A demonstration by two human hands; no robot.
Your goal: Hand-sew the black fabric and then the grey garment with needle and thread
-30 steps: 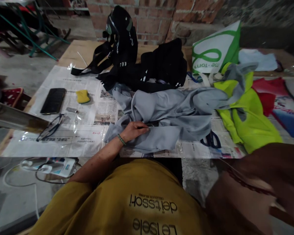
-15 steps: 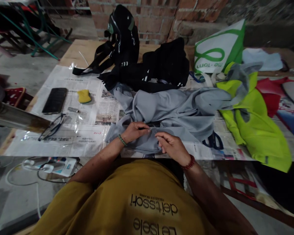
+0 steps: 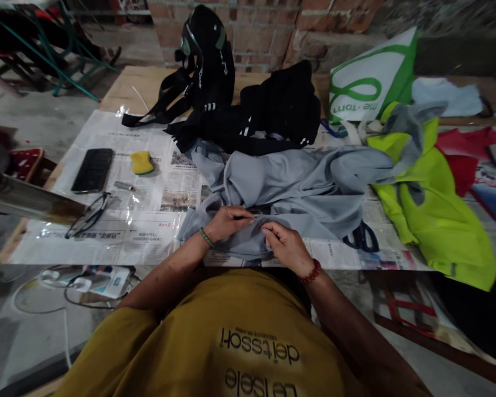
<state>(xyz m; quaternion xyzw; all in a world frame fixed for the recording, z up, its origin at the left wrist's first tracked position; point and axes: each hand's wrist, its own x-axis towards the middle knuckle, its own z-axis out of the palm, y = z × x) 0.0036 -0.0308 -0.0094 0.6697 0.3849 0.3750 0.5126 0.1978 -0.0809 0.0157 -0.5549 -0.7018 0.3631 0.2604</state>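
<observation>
A grey garment (image 3: pixel 289 176) lies rumpled across the front of the table, its near part under both my hands. My left hand (image 3: pixel 227 222) is closed in a pinch on the edge of this cloth, a green beaded bracelet at the wrist. Just to the right, my right hand (image 3: pixel 288 248) also pinches, its fingertips close to the left ones and over the cloth. Whatever sits between those right fingertips is too small to make out. Dark-handled scissors (image 3: pixel 367 238) lie by the garment's right end, partly covered.
Newspaper (image 3: pixel 107 220) under clear plastic covers the table. At left are a black phone (image 3: pixel 92 171), a yellow sponge (image 3: pixel 141 162) and a metal post (image 3: pixel 37 199). Behind lie a black backpack (image 3: pixel 209 60) and black clothing (image 3: pixel 281 105); rightward, a yellow-green garment (image 3: pixel 434 187) and a white-green bag (image 3: pixel 370 82).
My right hand has shifted slightly left, nearer to my left hand, and its wrist is a little higher. My left hand and the grey garment stay nearly in place.
</observation>
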